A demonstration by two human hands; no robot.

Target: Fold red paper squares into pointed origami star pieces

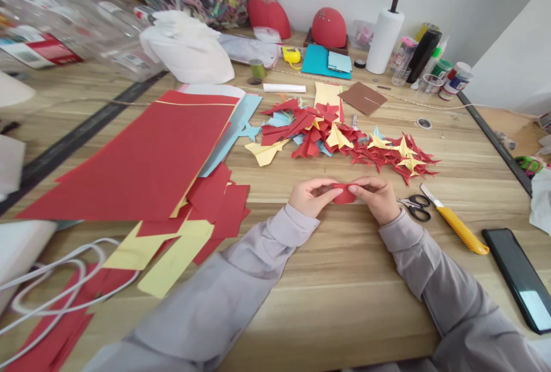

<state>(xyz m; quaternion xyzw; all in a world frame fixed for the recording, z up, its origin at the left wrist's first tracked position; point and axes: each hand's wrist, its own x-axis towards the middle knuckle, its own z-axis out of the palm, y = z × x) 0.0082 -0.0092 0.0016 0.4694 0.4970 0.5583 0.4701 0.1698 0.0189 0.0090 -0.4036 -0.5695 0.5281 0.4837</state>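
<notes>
As the wooden table (327, 280) runs from left to right, a white cord (55, 286) lies looped over red paper scraps (55, 332) near its edge, just beside yellow paper offcuts (172, 257) and a large stack of red paper sheets (124, 159). The left hand (310, 198) is closed in a pinch on a small curled piece of red paper (343, 194), held out over the table, and the right hand (376, 200) grips its other end (the fingers hide much of it, so it may be a loop, though that is hard to swear to). Beyond them sits a heap of folded red, yellow and blue paper shapes (344, 142). Right of the right hand lie black-handled scissors (415, 207), a yellow utility knife (460, 228) and a black smartphone (519, 277).
</notes>
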